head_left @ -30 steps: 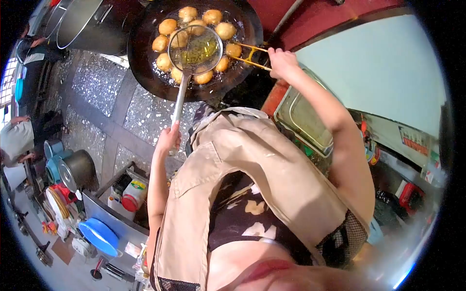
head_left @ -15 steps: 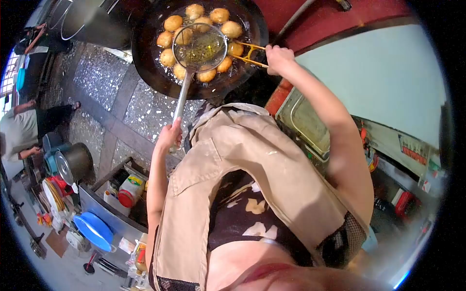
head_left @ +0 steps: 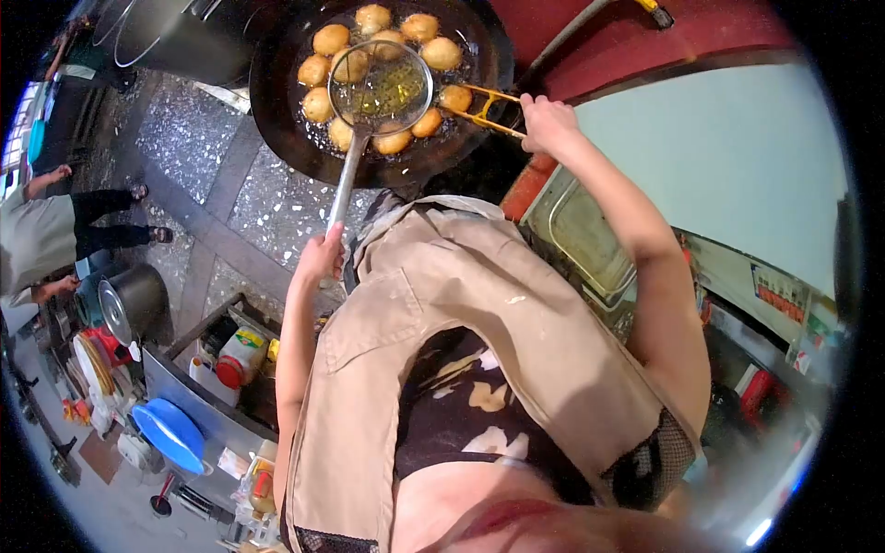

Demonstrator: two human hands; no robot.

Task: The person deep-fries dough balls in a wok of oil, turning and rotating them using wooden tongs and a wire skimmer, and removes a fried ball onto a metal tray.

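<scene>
My left hand (head_left: 319,255) is closed around the metal handle of a round wire strainer (head_left: 345,194). The strainer's mesh bowl lies over the middle of a wide dark wok (head_left: 277,120) of oil. Several golden fried balls (head_left: 442,53) float around and partly under it. My right hand (head_left: 549,125) grips a pair of yellow tongs (head_left: 493,111) at the wok's right side. The tong tips are at a browned ball (head_left: 455,98) near the right edge of the oil; I cannot tell whether they pinch it or only touch it.
A metal tray (head_left: 590,235) lies right of my apron, below a pale board (head_left: 710,157). A large metal pot (head_left: 175,46) stands left of the wok. Further left are a person (head_left: 41,235), a lidded pot (head_left: 134,304), a blue basin (head_left: 169,435) and a red-lidded jar (head_left: 241,357).
My right hand and the tongs have shifted slightly right, and the ball at their tips has moved a little right and down. The strainer stays put. The person at left shows both legs now.
</scene>
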